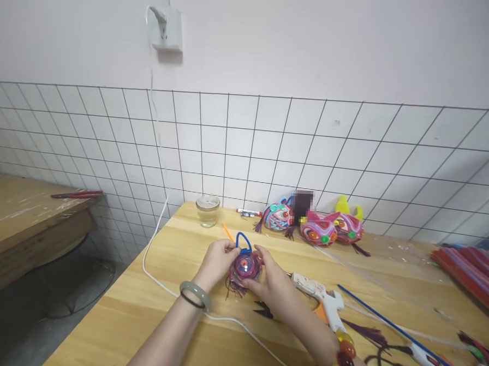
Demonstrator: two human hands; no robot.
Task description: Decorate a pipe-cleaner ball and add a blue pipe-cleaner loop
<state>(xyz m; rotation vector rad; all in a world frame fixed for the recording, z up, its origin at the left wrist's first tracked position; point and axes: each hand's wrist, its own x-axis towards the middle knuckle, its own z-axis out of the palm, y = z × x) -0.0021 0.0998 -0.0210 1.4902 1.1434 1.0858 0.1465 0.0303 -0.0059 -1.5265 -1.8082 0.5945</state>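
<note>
Nearest us, on the R side of the table [147,320], a glue gun [324,302] lies beside our R wrist, w/ a white cord [169,291] running under our forearms. A 2nd gun [424,356] and blue rod [385,319] sit further R. Mid-table, we hold a small craft ball [245,266], purple-red w/ a blue loop on top, just above the wood. Our left hand [218,263] pinches it at the loop side, fingers closed on it; our right hand [270,280] cups it from the R, thumb and fingers gripping it too. Beyond: orange stick [227,232], glass jar [207,209], then three finished figures [320,226] by the tiled wall [238,144]. Far R, a bundle of rods [473,271].
</note>
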